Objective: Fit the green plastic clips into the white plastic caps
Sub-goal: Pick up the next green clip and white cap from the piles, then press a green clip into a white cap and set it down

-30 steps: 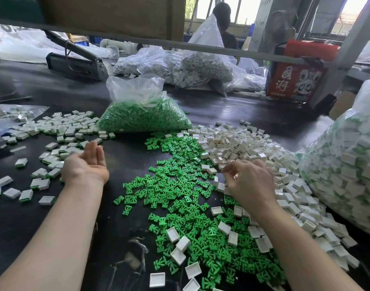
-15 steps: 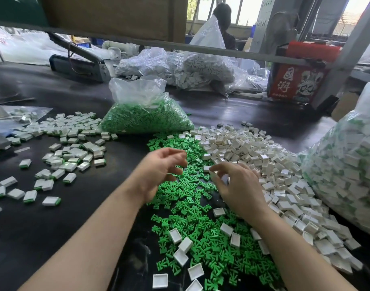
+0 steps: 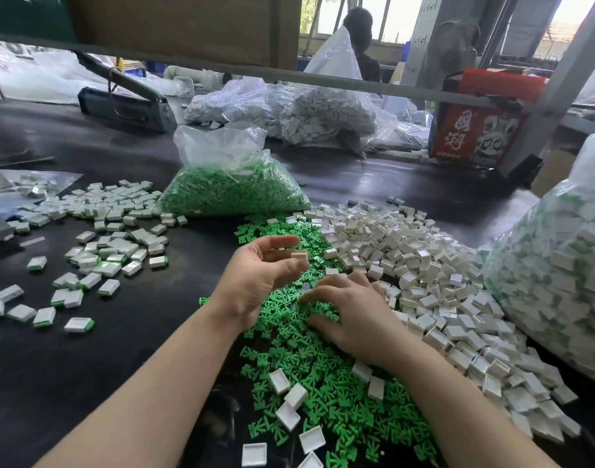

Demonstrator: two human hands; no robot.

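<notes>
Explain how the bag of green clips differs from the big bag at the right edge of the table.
The bag of green clips holds only loose green pieces; the big bag at the right edge holds white caps with green showing in them. The green bag lies at the back middle, beyond the loose green clips; the big bag sits beside the white cap pile and looks larger. Both are clear plastic and rest on the dark table.

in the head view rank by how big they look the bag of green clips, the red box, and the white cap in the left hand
1. bag of green clips
2. red box, farther off, so true size unsure
3. white cap, pinched by the left hand
</notes>
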